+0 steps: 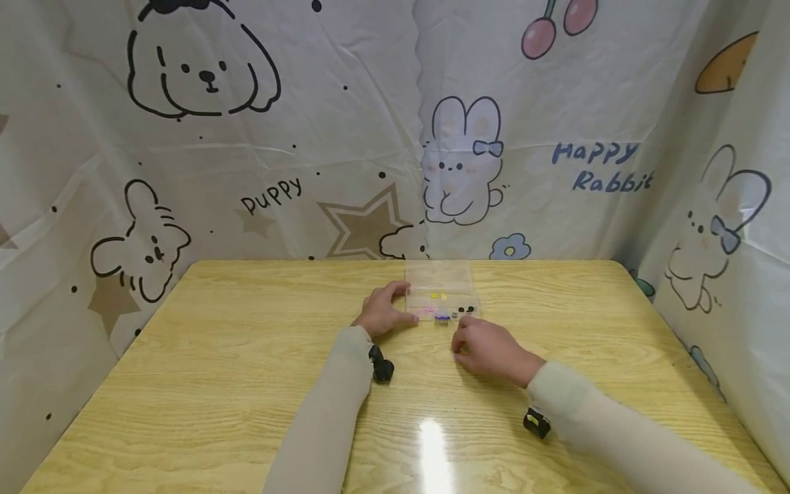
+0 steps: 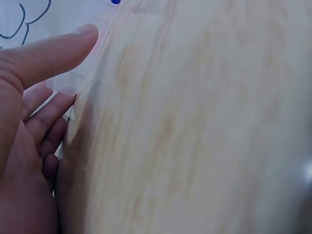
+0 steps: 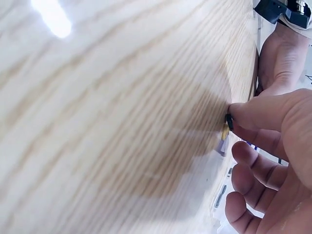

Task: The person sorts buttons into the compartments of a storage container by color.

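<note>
A clear plastic compartment box (image 1: pixel 439 274) lies at the far side of the table, its clear lid raised at the back. Small yellow pieces (image 1: pixel 439 296), pink pieces (image 1: pixel 428 311) and black pieces (image 1: pixel 466 309) sit inside. A purple-blue bit (image 1: pixel 441 318) shows at the front edge. My left hand (image 1: pixel 384 310) holds the box's left side, thumb at the near corner and fingers along the side. Just in front of the box's right part, my right hand (image 1: pixel 490 348) pinches a small black piece (image 3: pixel 229 121) between thumb and index finger. Its other fingers are loosely curled.
The wooden table (image 1: pixel 247 398) carries a bright glare spot near its front. A printed cloth (image 1: pixel 345 137) hangs behind the table and along both sides. A small black camera (image 1: pixel 381 365) is on the left wrist, another camera (image 1: pixel 536 422) on the right.
</note>
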Motion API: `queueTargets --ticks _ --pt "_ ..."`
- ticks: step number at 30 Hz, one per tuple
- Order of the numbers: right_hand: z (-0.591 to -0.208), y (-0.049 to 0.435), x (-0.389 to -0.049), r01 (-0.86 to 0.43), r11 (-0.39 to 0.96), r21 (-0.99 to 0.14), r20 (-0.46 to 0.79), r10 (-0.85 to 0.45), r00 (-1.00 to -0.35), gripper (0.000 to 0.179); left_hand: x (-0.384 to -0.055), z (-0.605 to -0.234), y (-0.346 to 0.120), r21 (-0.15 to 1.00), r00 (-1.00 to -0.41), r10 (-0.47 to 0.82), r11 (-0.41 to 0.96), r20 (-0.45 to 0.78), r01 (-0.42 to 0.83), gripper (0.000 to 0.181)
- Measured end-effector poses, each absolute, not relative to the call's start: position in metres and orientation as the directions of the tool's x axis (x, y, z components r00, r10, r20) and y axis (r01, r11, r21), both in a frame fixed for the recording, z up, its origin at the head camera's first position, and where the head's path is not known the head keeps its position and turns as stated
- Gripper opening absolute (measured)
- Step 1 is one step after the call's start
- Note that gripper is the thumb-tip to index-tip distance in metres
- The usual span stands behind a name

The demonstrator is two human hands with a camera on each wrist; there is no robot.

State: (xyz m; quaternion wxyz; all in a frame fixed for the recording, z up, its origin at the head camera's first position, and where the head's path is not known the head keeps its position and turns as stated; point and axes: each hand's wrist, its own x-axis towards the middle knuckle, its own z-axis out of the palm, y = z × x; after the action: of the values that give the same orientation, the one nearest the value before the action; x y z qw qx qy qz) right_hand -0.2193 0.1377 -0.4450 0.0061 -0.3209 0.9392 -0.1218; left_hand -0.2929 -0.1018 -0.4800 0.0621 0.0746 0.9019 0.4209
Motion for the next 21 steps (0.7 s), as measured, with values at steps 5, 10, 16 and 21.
queueTargets --ticks 5,10,16,21 --pt "-0.4440 0.1349 -0.2177 -0.602 0.760 -0.245 0.072 -0.605 -0.793 0.003 -0.2930 -0.4811 -0.1024 0.768 -0.982 0.186 0.635 -0.045 0.085 0.077" --pt "-0.4448 0.1340 -0.2185 -0.634 0.732 -0.249 0.112 -0.629 -0.769 0.007 -0.2923 -0.4796 -0.1019 0.771 -0.983 0.177 0.633 -0.054 0.072 0.077" --pt "-0.4455 0.1346 -0.2188 -0.666 0.711 -0.225 0.181 -0.641 -0.745 0.013 -0.2925 -0.4784 -0.1009 0.767 -0.984 0.164 0.639 -0.067 0.055 0.074" --pt "-0.4439 0.1349 -0.2172 -0.670 0.710 -0.215 0.194 -0.641 -0.742 0.013 -0.2912 -0.4773 -0.1012 0.767 -0.984 0.166 0.639 -0.065 0.057 0.074"
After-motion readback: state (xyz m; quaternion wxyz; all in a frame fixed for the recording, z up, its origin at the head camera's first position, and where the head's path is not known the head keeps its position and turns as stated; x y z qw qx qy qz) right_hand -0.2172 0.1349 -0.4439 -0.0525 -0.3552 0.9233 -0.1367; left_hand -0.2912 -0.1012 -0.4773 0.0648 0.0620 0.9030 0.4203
